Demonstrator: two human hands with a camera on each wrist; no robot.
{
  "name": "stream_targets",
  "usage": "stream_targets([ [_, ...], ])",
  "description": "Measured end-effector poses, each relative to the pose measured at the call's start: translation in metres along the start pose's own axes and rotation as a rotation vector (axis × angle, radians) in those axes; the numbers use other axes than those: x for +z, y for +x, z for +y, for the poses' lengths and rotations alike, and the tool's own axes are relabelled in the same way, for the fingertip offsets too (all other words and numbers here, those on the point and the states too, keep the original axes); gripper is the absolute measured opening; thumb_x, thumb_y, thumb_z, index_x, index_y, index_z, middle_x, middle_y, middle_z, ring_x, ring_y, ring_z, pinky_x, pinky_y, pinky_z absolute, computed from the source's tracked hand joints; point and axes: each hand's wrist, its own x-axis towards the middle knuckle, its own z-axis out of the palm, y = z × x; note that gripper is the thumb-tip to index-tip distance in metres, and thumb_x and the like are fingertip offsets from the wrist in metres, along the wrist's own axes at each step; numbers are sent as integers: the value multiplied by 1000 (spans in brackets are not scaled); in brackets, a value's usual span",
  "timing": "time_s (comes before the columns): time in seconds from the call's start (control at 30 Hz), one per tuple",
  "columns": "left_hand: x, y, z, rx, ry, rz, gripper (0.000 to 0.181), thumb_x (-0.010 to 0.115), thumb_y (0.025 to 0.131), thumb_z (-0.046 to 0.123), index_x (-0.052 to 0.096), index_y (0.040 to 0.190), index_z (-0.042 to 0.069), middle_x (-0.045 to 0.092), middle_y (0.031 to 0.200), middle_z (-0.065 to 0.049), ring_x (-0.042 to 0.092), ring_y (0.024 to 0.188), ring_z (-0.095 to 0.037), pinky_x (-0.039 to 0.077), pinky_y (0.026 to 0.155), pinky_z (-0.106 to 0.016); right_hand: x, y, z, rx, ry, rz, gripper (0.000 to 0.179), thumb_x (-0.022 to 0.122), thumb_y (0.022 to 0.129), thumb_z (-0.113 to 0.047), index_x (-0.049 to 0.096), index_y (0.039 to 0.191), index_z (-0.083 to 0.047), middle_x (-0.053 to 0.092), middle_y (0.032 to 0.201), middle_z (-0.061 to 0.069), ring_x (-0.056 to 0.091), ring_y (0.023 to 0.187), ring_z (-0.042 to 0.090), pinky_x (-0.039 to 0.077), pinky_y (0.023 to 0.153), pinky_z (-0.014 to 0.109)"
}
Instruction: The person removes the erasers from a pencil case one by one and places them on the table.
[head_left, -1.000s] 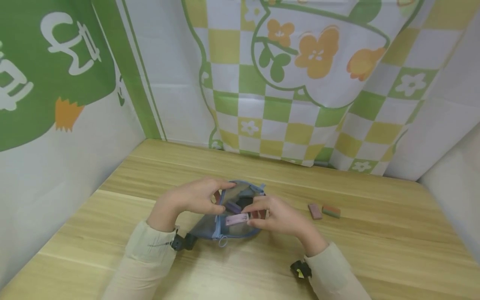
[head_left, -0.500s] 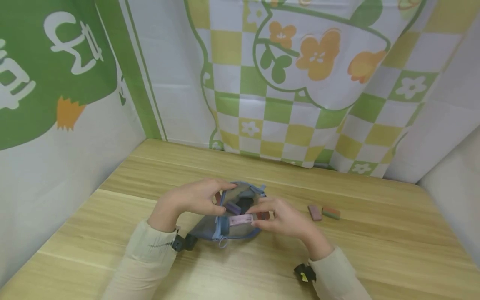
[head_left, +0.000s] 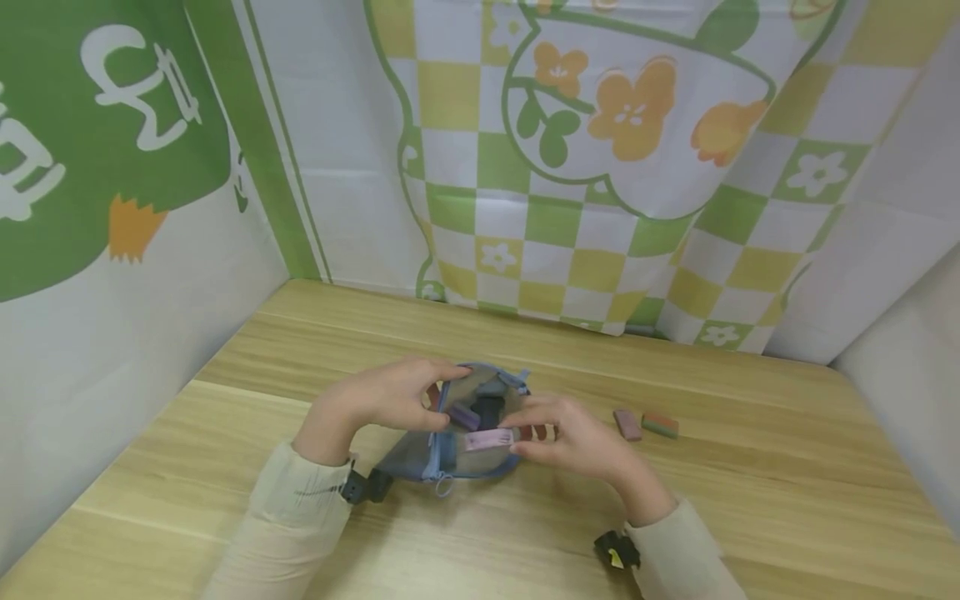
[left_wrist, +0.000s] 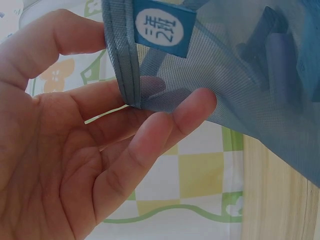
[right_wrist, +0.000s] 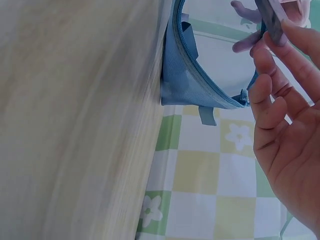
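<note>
A blue mesh zip pouch [head_left: 411,457] lies on the table with its mouth open toward the right. My left hand [head_left: 390,396] holds the pouch's rim, thumb and fingers on either side; the left wrist view shows its zip edge [left_wrist: 122,65] between them. My right hand [head_left: 566,437] pinches a pale pink-purple eraser [head_left: 488,439] by its right end, over the pouch's mouth. Deeper in the pouch lie a purple block [head_left: 464,416] and a dark item [head_left: 491,408]. In the right wrist view, thumb and fingertips hold the eraser [right_wrist: 271,20].
To the right on the wooden table [head_left: 750,483] lie a pink-purple eraser [head_left: 627,425] and an orange-and-green eraser [head_left: 660,425], side by side. A checked, flowered cloth [head_left: 551,208] hangs behind the table, and a green-and-white one [head_left: 172,167] on the left.
My right hand has drawn slightly to the right with the pinched eraser, still over the pouch's mouth. The left hand and the pouch have hardly moved.
</note>
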Motion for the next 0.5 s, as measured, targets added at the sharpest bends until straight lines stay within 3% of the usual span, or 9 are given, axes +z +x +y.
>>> stream_targets([
  [0.17, 1, 0, 0, 2, 10, -2, 73, 66, 82, 16, 42, 148, -2, 62, 123, -12, 57, 80, -10, 47, 62, -23, -2, -4, 0, 15, 6, 4, 27, 72, 90, -18, 74, 116, -10, 70, 100, -1, 51, 77, 2, 50, 66, 23],
  [0.3, 1, 0, 0, -1, 5, 0, 72, 66, 83, 17, 42, 149, -1, 62, 123, -11, 57, 80, -9, 47, 62, -23, -3, -6, 1, 29, 11, 15, 27, 72, 89, -18, 74, 115, -10, 67, 91, -4, 49, 75, 1, 48, 63, 22],
  [0.5, 1, -1, 0, -13, 8, 5, 72, 66, 84, 17, 42, 149, 0, 60, 129, -12, 57, 79, -9, 47, 63, -24, -5, -11, 1, 60, 1, 43, 25, 74, 87, -16, 76, 111, -11, 61, 82, -7, 48, 72, 2, 46, 60, 21],
])
